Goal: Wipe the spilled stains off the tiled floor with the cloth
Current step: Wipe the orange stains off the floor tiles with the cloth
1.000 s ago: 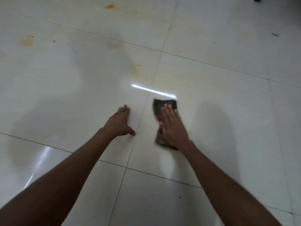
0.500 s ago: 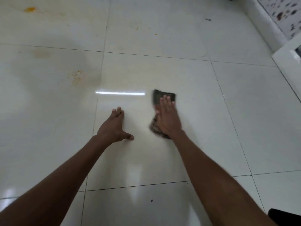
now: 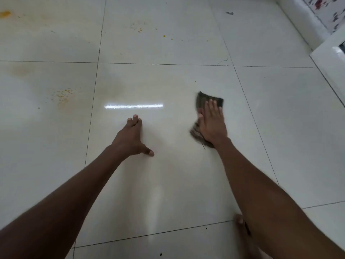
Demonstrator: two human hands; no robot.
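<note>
A dark, crumpled cloth (image 3: 202,99) lies on the glossy white tiled floor (image 3: 168,85). My right hand (image 3: 211,124) presses flat on it with straight fingers, covering its middle. My left hand (image 3: 131,138) rests on the same tile to the left, fingers together and thumb spread, holding nothing. Orange speckled stains (image 3: 62,94) mark the tile to the left. A brighter orange blob (image 3: 5,14) sits at the far left, and small orange dots (image 3: 164,36) lie on the far tile.
A white skirting and wall (image 3: 306,25) run along the upper right, with a white frame edge (image 3: 330,60) below them. A small dark speck (image 3: 229,13) lies far ahead. A bare foot (image 3: 241,227) shows at the bottom right.
The view has swung right, so the stains have shifted left in frame. My right hand has slid the cloth rightward, away from my left hand, onto the middle of the tile.
</note>
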